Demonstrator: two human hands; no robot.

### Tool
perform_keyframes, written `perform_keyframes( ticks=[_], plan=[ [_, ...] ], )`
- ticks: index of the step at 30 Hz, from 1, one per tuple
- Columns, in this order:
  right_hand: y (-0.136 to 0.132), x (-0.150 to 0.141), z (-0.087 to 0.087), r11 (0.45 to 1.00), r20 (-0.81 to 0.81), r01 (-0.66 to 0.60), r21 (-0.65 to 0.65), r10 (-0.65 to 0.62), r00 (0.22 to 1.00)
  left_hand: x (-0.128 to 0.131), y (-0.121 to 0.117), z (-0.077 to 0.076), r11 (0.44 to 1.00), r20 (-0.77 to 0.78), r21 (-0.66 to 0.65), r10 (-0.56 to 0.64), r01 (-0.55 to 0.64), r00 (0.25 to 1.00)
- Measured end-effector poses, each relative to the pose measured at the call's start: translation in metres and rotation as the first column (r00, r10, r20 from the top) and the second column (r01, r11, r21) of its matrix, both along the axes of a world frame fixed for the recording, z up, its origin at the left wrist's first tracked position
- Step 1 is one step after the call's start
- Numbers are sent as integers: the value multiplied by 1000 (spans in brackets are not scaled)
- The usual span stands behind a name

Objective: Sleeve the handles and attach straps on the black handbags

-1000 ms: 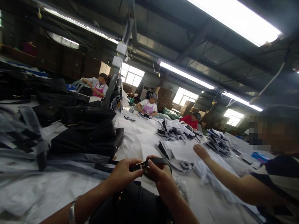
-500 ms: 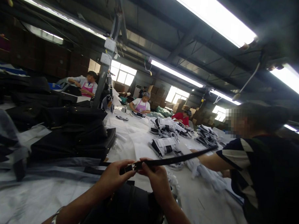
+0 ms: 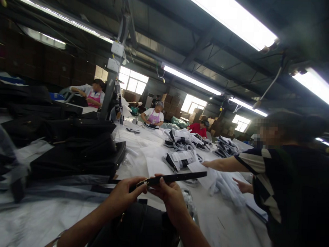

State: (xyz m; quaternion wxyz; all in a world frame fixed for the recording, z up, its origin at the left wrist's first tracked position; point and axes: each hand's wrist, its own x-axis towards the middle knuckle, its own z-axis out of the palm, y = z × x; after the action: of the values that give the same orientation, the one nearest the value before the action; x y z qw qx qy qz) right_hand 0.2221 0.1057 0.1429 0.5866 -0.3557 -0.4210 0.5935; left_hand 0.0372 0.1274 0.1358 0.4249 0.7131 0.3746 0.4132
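A black strap (image 3: 186,176) with punched holes is held up over the table. My left hand (image 3: 128,191) pinches its buckle end, where a small metal buckle (image 3: 142,183) shows between the fingertips. Just to the right, my right hand (image 3: 170,195) grips the strap between thumb and fingers, and its free end points right. Below both hands sits a black bag (image 3: 144,227), partly covered by my forearms. Whether the strap joins the bag I cannot tell.
Black bags (image 3: 79,153) are heaped on the left. Wrapped bundles (image 3: 181,160) lie mid-table on white sheets. A co-worker (image 3: 294,185) stands close on the right, one arm reaching over the table. Several people sit farther back. A post (image 3: 109,89) rises behind the heap.
The strap's free end has swung toward me and now looks shorter. The co-worker's other hand has come into view, and a white sheet shows by the reaching hand.
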Motion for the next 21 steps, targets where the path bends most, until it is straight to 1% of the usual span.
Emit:
perform_keyframes(
  ticks=[3, 9, 12, 16, 21],
  plan=[
    [0, 2, -2, 1000, -37, 4, -24, -4, 999, 1, 0, 0, 999, 22, -38, -5, 5, 1000],
    [-1, 1, -2, 998, -148, 19, -60, -27, 989, 1, 2, -1, 998, 33, -55, 21, -19, 999],
    [-1, -1, -2, 997, -124, 42, -66, -50, 991, 1, 2, 1, 997, 32, -79, 27, -25, 999],
    [-3, -3, -2, 998, -56, 60, -21, -61, 997, 1, 0, 4, 993, 55, -115, 38, -31, 998],
    [-3, -3, -4, 998, 18, 62, 18, -62, 998, 1, -1, 7, 993, -3, -110, 39, -40, 999]
  ],
)
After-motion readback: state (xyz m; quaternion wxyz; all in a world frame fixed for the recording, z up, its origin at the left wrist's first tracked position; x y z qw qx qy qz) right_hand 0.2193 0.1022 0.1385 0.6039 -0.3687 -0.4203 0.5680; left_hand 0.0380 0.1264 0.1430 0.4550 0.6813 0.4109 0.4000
